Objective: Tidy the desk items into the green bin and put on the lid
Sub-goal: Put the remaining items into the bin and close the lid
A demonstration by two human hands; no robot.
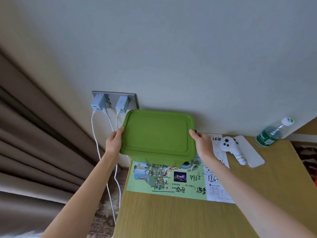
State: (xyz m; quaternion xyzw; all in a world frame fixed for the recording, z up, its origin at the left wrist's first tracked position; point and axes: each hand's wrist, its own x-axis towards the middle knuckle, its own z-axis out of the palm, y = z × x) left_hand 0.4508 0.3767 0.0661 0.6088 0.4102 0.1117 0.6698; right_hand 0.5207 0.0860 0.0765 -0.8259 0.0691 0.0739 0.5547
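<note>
Green plastic: green bin, lid seated on top, rims meeting all round. Location: far left corner of surface, close to wall, over far edge of printed sheet. Base either resting on sheet or just above it; cannot tell which.

Left hand: gripping left end of green bin, thumb laid along lid edge, fingers tucked under rim and out of sight.

Right hand: gripping right end likewise, thumb on lid corner, fingers hidden below. Both hands on bare forearms reaching in from bottom of view.

Surface: pale wood grain.

Printed sheet: green, map-like, black handwritten figures across it, lying flat.

White paper: just right of printed sheet, partly covered by right forearm.

White controller: dark buttons, handwritten label on handle, lying right of right hand, partly on flat white slab.

Bottle: clear, green label, white cap, far right of surface, beside wall.

Socket plate: grey, on wall left of green bin, two pale blue chargers plugged in; white cables hanging past left edge of surface.

Curtain: brown, pleated, far left.
</note>
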